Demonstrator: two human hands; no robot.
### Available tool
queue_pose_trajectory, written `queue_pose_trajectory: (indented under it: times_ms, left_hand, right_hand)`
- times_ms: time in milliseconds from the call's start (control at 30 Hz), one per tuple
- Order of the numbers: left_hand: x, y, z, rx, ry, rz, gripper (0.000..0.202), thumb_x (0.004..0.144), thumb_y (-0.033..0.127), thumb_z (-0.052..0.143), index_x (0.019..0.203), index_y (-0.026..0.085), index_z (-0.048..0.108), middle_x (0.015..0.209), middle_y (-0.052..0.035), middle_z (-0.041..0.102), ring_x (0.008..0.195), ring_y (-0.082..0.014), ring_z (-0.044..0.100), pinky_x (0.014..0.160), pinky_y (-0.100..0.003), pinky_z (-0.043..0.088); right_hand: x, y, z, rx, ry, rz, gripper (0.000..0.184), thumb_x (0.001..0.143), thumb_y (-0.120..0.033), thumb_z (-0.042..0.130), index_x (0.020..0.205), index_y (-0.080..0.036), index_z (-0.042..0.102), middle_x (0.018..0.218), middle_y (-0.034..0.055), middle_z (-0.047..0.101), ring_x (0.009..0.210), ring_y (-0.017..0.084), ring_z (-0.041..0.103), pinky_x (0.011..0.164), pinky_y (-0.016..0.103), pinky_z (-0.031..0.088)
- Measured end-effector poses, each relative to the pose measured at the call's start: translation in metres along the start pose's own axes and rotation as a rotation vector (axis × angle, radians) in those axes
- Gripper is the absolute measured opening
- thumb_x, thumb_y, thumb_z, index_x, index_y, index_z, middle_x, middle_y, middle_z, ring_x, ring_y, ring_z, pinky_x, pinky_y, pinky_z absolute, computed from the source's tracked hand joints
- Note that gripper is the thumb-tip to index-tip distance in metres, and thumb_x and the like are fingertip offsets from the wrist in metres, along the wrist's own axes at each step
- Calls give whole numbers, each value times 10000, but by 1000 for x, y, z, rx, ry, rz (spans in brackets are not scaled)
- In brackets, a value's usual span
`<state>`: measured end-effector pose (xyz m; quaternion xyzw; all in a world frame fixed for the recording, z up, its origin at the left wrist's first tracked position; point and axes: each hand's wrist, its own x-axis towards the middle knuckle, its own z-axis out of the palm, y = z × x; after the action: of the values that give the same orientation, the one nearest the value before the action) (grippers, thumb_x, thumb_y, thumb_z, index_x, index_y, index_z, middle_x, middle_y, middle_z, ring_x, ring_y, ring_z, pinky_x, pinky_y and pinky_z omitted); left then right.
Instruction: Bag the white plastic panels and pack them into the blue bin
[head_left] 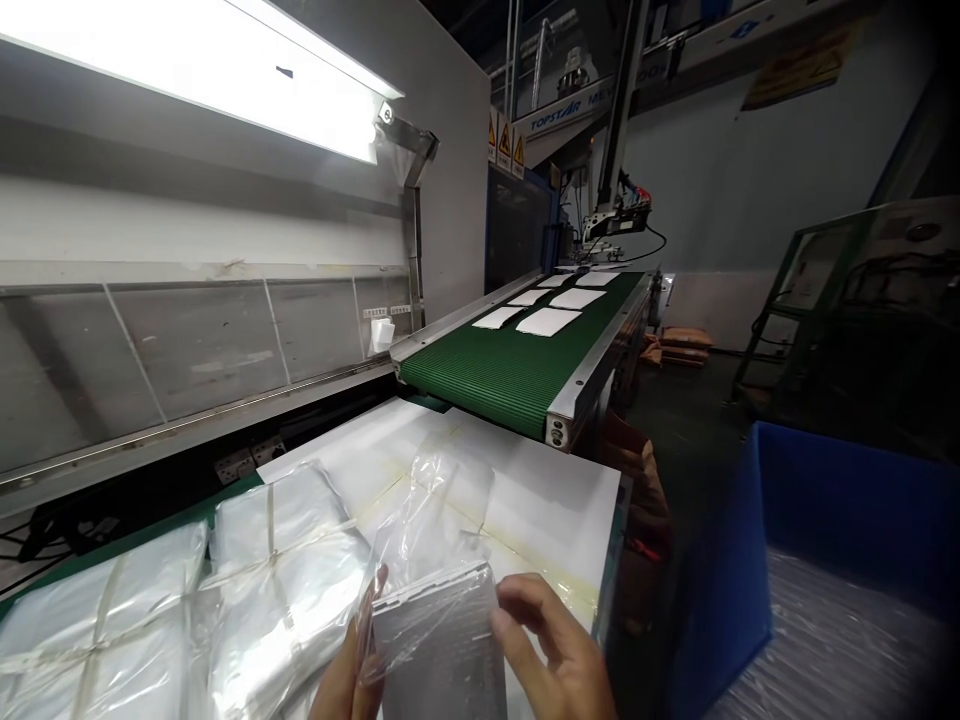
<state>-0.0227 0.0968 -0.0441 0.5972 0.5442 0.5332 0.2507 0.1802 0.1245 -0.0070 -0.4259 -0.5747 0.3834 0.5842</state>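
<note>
A flat grey panel (442, 650) with a pale notched top edge stands tilted in front of me, inside a clear plastic bag (424, 520). The bag's loose upper part spreads beyond the panel's top edge. My left hand (352, 665) grips the bagged panel at its left side, the fingers partly covered by the film. At the right edge, my right hand (551, 640) has its thumb and forefinger curled close together on the bag. White sheeting (555, 480) covers the table below.
Tied bundles of clear bags (292, 570) lie at left. Ahead, a green conveyor belt (480, 375) carries several pale flat panels (549, 320), with a robot arm (619, 215) over its far end. A blue bin (757, 540) holding clear-wrapped items stands at right.
</note>
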Motion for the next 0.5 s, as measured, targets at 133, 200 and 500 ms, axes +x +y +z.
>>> queue_pose_trajectory:
  times_ms: [133, 200, 500]
  left_hand:
    - [0, -1, 4, 31, -3, 42, 512, 913, 483, 354, 1385, 290, 398, 1400, -15, 474, 1333, -281, 347, 1121, -399, 312]
    - [-1, -1, 5, 32, 8, 44, 525, 919, 474, 349, 1397, 259, 382, 1420, -30, 448, 1350, -276, 317, 1134, -398, 283]
    - [-5, 2, 9, -30, 51, 22, 493, 927, 438, 365, 1383, 257, 404, 1455, -6, 392, 1370, -274, 265, 1148, -383, 254]
  right_hand:
    - [6, -12, -2, -6, -46, 87, 210, 808, -428, 595, 750, -227, 581, 728, -27, 553, 691, 118, 543, 646, 164, 436]
    - [4, -9, -2, -40, -41, 71, 217, 832, -433, 561, 759, -228, 564, 724, -29, 538, 683, 113, 533, 643, 166, 430]
    - [-3, 0, 1, -44, 72, -15, 244, 806, -410, 600, 983, -246, 561, 956, 7, 601, 848, 147, 586, 748, 196, 481]
